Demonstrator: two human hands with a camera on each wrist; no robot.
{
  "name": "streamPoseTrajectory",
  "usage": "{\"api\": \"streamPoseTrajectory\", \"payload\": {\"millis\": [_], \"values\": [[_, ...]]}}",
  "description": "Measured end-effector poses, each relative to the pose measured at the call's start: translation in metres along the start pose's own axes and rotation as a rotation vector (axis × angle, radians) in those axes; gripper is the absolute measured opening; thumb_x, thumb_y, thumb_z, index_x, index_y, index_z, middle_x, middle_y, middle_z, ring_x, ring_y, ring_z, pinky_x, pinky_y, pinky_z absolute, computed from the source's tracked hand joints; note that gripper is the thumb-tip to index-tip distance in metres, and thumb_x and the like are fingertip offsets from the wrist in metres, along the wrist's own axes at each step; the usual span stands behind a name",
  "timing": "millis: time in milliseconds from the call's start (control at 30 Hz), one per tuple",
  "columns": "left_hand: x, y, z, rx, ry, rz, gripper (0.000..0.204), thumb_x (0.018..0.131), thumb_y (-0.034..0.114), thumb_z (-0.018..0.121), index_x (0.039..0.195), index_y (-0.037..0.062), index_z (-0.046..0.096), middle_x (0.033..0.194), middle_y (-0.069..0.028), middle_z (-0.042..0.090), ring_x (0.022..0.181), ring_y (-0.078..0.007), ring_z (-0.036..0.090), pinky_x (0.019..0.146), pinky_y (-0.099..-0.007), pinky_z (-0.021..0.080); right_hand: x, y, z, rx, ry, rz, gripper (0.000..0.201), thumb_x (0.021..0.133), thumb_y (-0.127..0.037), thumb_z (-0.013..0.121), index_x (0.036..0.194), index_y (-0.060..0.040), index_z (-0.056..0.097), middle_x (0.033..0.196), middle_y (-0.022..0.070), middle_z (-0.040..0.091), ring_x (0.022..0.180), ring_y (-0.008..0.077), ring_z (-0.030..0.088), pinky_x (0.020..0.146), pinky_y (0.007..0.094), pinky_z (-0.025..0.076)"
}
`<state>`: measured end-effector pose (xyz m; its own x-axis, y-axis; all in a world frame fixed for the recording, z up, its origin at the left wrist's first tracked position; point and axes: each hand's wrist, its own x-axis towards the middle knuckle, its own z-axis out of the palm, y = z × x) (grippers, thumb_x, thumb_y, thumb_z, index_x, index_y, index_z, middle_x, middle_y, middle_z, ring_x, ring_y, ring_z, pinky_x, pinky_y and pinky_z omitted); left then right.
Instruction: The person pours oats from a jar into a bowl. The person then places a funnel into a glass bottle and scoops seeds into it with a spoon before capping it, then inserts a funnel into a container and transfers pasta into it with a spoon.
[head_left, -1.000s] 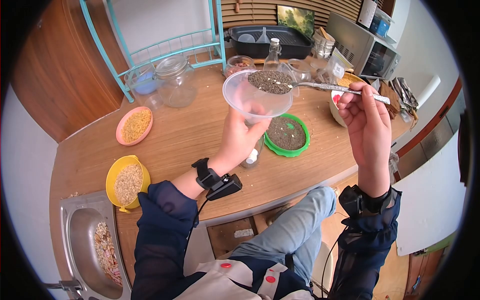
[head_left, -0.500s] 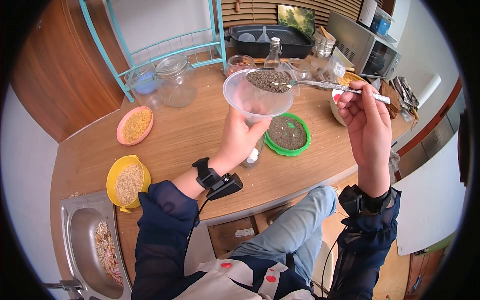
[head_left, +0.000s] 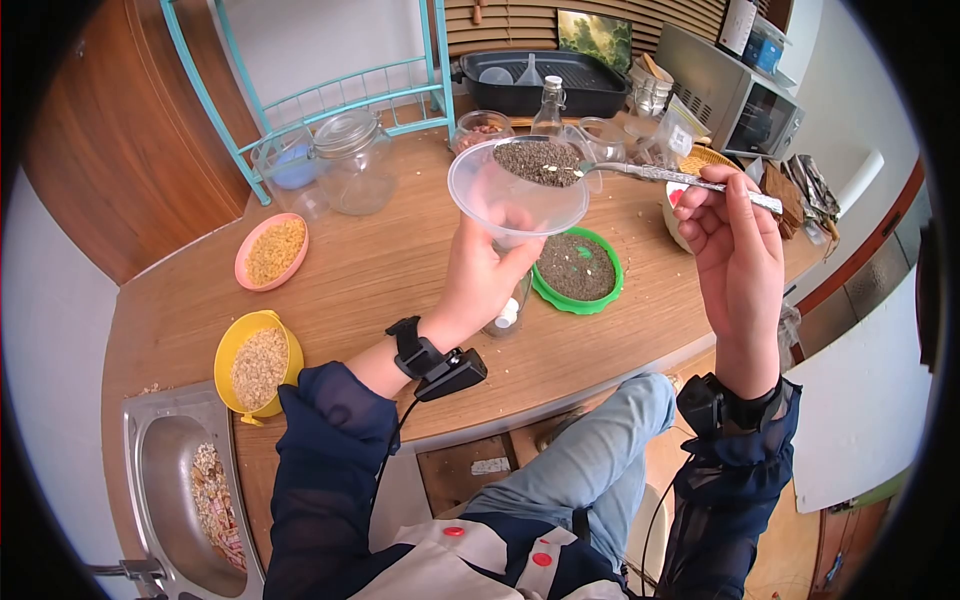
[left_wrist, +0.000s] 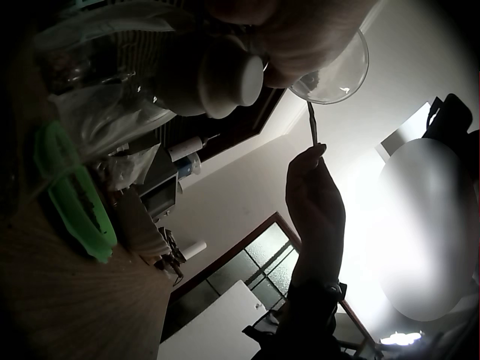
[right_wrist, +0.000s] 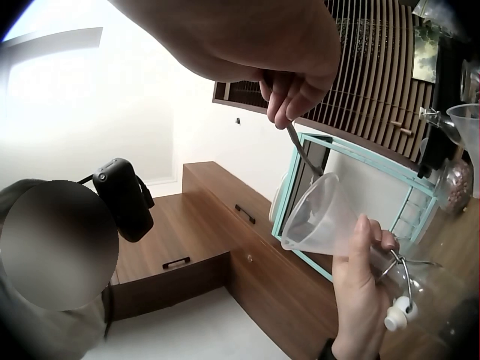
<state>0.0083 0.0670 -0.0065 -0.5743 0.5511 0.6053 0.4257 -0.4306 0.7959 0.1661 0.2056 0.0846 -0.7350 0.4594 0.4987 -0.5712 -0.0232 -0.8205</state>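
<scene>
In the head view my left hand (head_left: 482, 275) grips the lower part of a clear plastic funnel (head_left: 520, 212) together with the neck of a swing-top glass bottle. The right wrist view shows the funnel's cone (right_wrist: 319, 221) above the bottle (right_wrist: 405, 274), whose white stopper (right_wrist: 397, 319) hangs loose at its side. My right hand (head_left: 738, 235) pinches the patterned handle of a metal spoon (head_left: 690, 177). A heap of small dark seeds (head_left: 538, 162), with a few pale bits, covers the spoon's bowl over the funnel's far rim. More dark seeds fill a green dish (head_left: 618, 280) on the counter.
To the left are a pink bowl (head_left: 245, 275) of yellow bits, a yellow bowl (head_left: 225, 365) of flakes and a steel sink (head_left: 165, 470). Glass jars (head_left: 352, 175), a black pan (head_left: 590, 95) and a microwave (head_left: 735, 105) line the back.
</scene>
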Motion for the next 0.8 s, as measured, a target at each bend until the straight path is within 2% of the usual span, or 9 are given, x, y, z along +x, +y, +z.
{"api": "streamPoseTrajectory", "payload": {"millis": [167,367,433,567,633,667,700,767,800], "values": [[0.000,0.000,0.000,0.000,0.005,0.000,0.076,0.073,-0.001,0.057,0.133,0.0027,0.011,0.081,-0.0043,0.051,0.075,-0.0113,0.051,0.069,-0.0251,0.042,0.000,0.002,-0.001,0.007,-0.010,-0.002,0.029,0.092,-0.022,0.036,0.102,0.0022,0.049,0.085,0.0086,0.059,0.079,0.0140,0.055,0.069,0.0235,0.043],[-0.001,0.001,0.000,0.042,0.035,-0.020,0.061,0.073,0.002,0.061,0.123,0.0008,0.027,0.085,-0.0045,0.052,0.077,-0.0118,0.052,0.071,-0.0257,0.043,-0.001,0.005,0.000,0.015,-0.009,0.019,0.030,0.092,-0.023,0.036,0.102,0.0021,0.049,0.085,0.0084,0.059,0.079,0.0141,0.056,0.070,0.0235,0.043],[0.001,0.006,0.001,0.079,0.050,0.042,0.056,0.071,0.004,0.065,0.117,0.0008,0.032,0.089,-0.0050,0.054,0.083,-0.0132,0.054,0.075,-0.0276,0.043,0.000,0.004,0.001,0.009,0.009,0.032,0.030,0.092,-0.023,0.037,0.102,0.0019,0.049,0.085,0.0084,0.059,0.079,0.0144,0.055,0.070,0.0238,0.042],[0.004,0.009,-0.003,0.004,-0.024,-0.053,0.065,0.069,0.006,0.068,0.121,0.0023,0.029,0.099,-0.0075,0.053,0.091,-0.0158,0.053,0.080,-0.0295,0.042,0.003,0.001,0.001,0.022,0.006,0.041,0.030,0.092,-0.024,0.037,0.103,0.0019,0.049,0.085,0.0086,0.059,0.079,0.0145,0.055,0.071,0.0242,0.042],[0.004,0.014,-0.005,-0.009,-0.022,0.019,0.074,0.067,0.006,0.069,0.126,0.0034,0.024,0.109,-0.0103,0.048,0.101,-0.0178,0.048,0.086,-0.0310,0.040,0.003,0.000,0.001,0.041,0.003,0.035,0.030,0.092,-0.023,0.038,0.102,0.0018,0.050,0.085,0.0087,0.059,0.079,0.0144,0.055,0.071,0.0242,0.042],[0.006,0.021,-0.010,0.017,-0.104,-0.011,0.086,0.066,0.011,0.071,0.130,0.0015,0.015,0.122,-0.0158,0.038,0.114,-0.0225,0.039,0.094,-0.0340,0.034,0.003,0.001,0.000,0.043,-0.008,0.039,0.030,0.092,-0.023,0.038,0.102,0.0018,0.050,0.085,0.0087,0.059,0.079,0.0144,0.055,0.071,0.0242,0.042],[0.004,0.030,-0.015,0.024,-0.093,-0.010,0.086,0.066,0.011,0.071,0.130,0.0015,0.015,0.122,-0.0158,0.038,0.114,-0.0225,0.039,0.094,-0.0340,0.034,0.003,0.001,-0.003,0.035,0.016,0.036,0.029,0.091,-0.023,0.039,0.102,0.0018,0.050,0.085,0.0087,0.059,0.079,0.0145,0.055,0.071,0.0243,0.043],[0.001,0.053,-0.031,0.360,-0.253,-0.110,0.091,0.067,0.021,0.072,0.131,-0.0017,0.011,0.129,-0.0199,0.030,0.121,-0.0264,0.031,0.100,-0.0363,0.026,0.002,0.004,-0.004,0.030,0.033,0.029,0.029,0.091,-0.023,0.039,0.102,0.0018,0.050,0.085,0.0087,0.059,0.079,0.0145,0.056,0.071,0.0243,0.043],[-0.003,0.068,-0.040,0.452,-0.230,-0.123,0.091,0.067,0.025,0.071,0.131,-0.0031,0.012,0.130,-0.0214,0.028,0.123,-0.0279,0.028,0.101,-0.0366,0.023,0.002,0.005,-0.006,0.036,0.029,0.030,0.029,0.091,-0.023,0.039,0.102,0.0018,0.050,0.085,0.0088,0.059,0.079,0.0146,0.056,0.071,0.0244,0.043]]}}
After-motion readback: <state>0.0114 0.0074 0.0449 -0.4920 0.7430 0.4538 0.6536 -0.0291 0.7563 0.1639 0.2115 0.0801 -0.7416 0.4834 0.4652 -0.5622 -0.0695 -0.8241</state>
